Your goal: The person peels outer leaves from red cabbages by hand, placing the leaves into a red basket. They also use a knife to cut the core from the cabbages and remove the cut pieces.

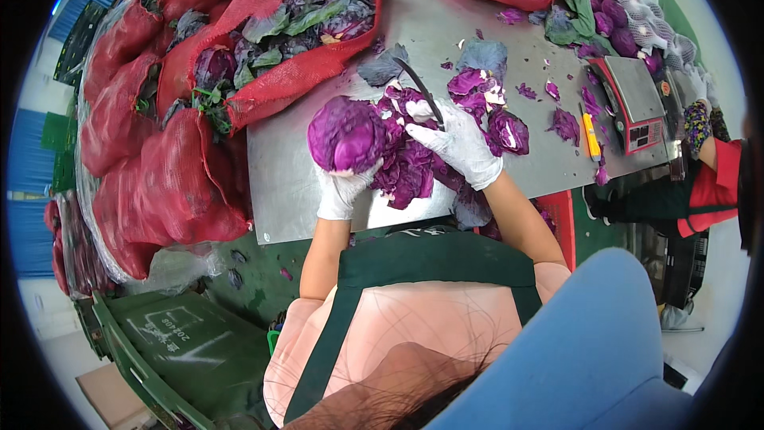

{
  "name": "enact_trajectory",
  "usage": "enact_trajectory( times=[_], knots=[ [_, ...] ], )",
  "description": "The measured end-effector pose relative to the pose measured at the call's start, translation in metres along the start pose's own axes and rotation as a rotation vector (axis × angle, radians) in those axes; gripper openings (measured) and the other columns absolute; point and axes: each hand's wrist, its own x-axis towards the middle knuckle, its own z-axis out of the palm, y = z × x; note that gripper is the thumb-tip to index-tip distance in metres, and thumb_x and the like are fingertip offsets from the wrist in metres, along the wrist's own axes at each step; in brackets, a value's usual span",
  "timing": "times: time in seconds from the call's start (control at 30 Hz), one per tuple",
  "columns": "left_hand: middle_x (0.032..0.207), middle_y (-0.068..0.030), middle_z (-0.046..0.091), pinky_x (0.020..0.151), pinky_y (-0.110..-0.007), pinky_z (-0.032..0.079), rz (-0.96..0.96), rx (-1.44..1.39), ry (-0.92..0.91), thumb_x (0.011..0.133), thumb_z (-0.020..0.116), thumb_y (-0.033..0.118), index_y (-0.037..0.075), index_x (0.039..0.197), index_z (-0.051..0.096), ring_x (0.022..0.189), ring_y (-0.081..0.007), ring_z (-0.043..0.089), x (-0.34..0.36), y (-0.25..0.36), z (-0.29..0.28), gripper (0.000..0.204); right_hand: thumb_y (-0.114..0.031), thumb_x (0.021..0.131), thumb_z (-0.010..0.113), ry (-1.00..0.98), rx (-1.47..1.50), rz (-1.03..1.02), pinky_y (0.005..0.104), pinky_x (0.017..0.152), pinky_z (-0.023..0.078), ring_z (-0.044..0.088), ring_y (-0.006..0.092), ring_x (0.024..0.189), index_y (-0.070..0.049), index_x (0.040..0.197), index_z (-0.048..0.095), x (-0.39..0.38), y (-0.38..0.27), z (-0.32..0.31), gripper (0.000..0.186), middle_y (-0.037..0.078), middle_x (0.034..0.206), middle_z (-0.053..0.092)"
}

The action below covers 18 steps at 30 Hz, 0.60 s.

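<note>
The left hand (341, 191), in a white glove, cups a round purple cabbage (347, 135) from below at the near part of the steel table (446, 24); its fingers are mostly hidden under the head, so only the fingertips curling up the near side show. The right hand (458, 143), gloved too, is closed around the handle of a dark curved knife (420, 89), the handle itself buried in the fist and the blade pointing up and away, just beside the cabbage. Loose purple leaves (414, 167) lie heaped between and under both hands, hiding the table there. Red mesh sacks (159, 167) of cabbages crowd the left side, one slumped open onto the table's far corner. At the right stand a red scale (633, 99) and an orange-handled tool (590, 137), with more trimmed heads beyond. Another person's sleeve (716, 183) is cut off at the right rim. A green bin (183, 342) sits low left.
</note>
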Motion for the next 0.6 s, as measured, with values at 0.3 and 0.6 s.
enact_trajectory(
  times=[0.3,0.6],
  knots=[
    [0.13,-0.006,0.063,0.109,-0.041,0.042,0.029,0.047,-0.04,0.094,0.063,0.032,0.013,0.133,0.059,0.118,-0.0274,0.059,0.01,-0.025,-0.003,0.043,-0.021,0.091,0.07,-0.079,0.276,-0.068,0.0322,0.093,0.05,0.066,0.0184,0.102,-0.003,0.12,0.067,0.021,-0.026,0.009,0.034,0.011,0.106,0.071],
    [0.14,-0.0151,0.054,0.109,-0.046,0.045,-0.13,-0.023,-0.037,0.077,0.078,0.045,0.004,0.143,0.046,0.128,-0.0297,0.054,0.033,0.019,-0.038,0.084,-0.03,0.082,0.08,-0.147,0.163,0.087,0.0352,0.087,0.05,0.062,0.022,0.088,-0.007,0.124,0.065,0.017,-0.044,0.021,0.05,0.007,0.094,0.063]
  ],
)
